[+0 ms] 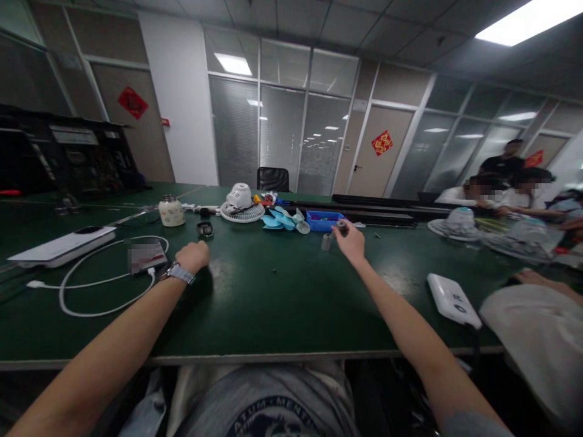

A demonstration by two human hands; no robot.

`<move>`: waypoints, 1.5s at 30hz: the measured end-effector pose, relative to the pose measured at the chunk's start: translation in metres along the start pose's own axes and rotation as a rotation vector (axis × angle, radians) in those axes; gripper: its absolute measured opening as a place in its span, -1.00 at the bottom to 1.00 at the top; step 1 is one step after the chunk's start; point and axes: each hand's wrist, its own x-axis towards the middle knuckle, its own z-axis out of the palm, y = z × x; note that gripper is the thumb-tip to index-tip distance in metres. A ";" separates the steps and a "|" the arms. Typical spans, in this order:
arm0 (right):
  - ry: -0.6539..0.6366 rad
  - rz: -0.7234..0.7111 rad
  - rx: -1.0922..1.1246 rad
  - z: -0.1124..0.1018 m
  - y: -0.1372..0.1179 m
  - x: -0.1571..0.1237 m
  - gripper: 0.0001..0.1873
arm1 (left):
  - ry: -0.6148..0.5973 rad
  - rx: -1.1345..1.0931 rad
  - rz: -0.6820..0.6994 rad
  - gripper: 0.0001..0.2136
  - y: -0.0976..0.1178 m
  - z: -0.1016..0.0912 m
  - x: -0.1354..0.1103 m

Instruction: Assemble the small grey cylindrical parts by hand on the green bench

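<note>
Worktop: the green surface point(273, 315) runs across in front of us and carries everything listed here.
White fan part: a grille with a housing on it point(239, 196), on the far side, between our two hands as we look across.
Blue tray: just beyond our right hand point(350, 241), its blue wall point(319, 225) facing us.
Left hand: well apart to the left point(194, 258), fingers curled out of sight; we cannot tell how tightly it is closed or whether it holds anything.
Right hand: thumb and fingers pinched together on a small piece.
Standing cylinder: upright, long axis vertical point(327, 242), just left of our right hand, which is much the nearer one.
Held cylinder: at our right fingertips point(341, 225), above and beside the standing one; its tilt is unclear to us.
</note>
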 end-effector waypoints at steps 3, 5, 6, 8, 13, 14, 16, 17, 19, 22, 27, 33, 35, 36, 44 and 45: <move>0.006 0.151 -0.157 -0.005 0.042 0.015 -0.55 | 0.162 -0.003 0.090 -0.63 0.013 -0.004 -0.012; -0.055 0.205 -0.195 -0.002 0.065 0.016 -0.57 | 0.302 -0.063 0.302 -0.64 0.031 -0.004 -0.024; -0.086 0.215 -0.199 0.000 0.073 0.015 -0.59 | 0.312 -0.130 0.426 -0.65 0.041 -0.003 -0.031; -0.132 0.215 -0.192 0.006 0.084 0.012 -0.62 | 0.260 -0.275 0.620 -0.66 0.063 0.002 -0.045; -0.180 0.241 -0.184 0.013 0.090 0.010 -0.61 | 0.137 -0.450 0.868 -0.62 0.098 0.026 -0.070; -0.173 0.253 -0.198 0.011 0.088 0.010 -0.55 | 0.134 -0.457 0.884 -0.63 0.100 0.030 -0.071; -0.078 0.241 -0.238 0.006 0.078 0.009 -0.37 | 0.129 -0.484 0.896 -0.66 0.102 0.035 -0.069; 0.004 0.202 -0.253 0.003 0.070 0.008 -0.30 | 0.117 -0.514 0.893 -0.67 0.103 0.037 -0.068; 0.167 0.063 -0.239 -0.001 0.046 0.003 -0.30 | 0.065 -0.604 0.876 -0.68 0.102 0.039 -0.064; 0.167 -0.206 -0.082 0.004 -0.003 -0.017 -0.52 | -0.026 -0.777 0.828 -0.73 0.102 0.042 -0.060; -0.465 -0.583 0.251 0.034 -0.067 -0.069 -0.65 | -0.153 -1.074 0.684 -0.68 0.102 0.047 -0.056; -0.655 -0.481 0.442 0.047 -0.081 -0.094 -0.78 | -0.297 -1.335 0.521 -0.52 0.099 0.048 -0.056; -0.619 -0.443 0.496 0.046 -0.083 -0.096 -0.82 | -0.322 -1.375 0.510 -0.50 0.100 0.047 -0.059; -0.597 -0.442 0.520 0.045 -0.085 -0.098 -0.83 | -0.329 -1.391 0.504 -0.50 0.100 0.046 -0.061; -0.415 -0.508 0.402 0.014 -0.074 -0.065 -0.76 | -0.326 -1.415 0.435 -0.50 0.103 0.038 -0.070; -0.323 -0.477 0.332 0.005 -0.063 -0.049 -0.73 | -0.334 -1.414 0.438 -0.51 0.102 0.038 -0.070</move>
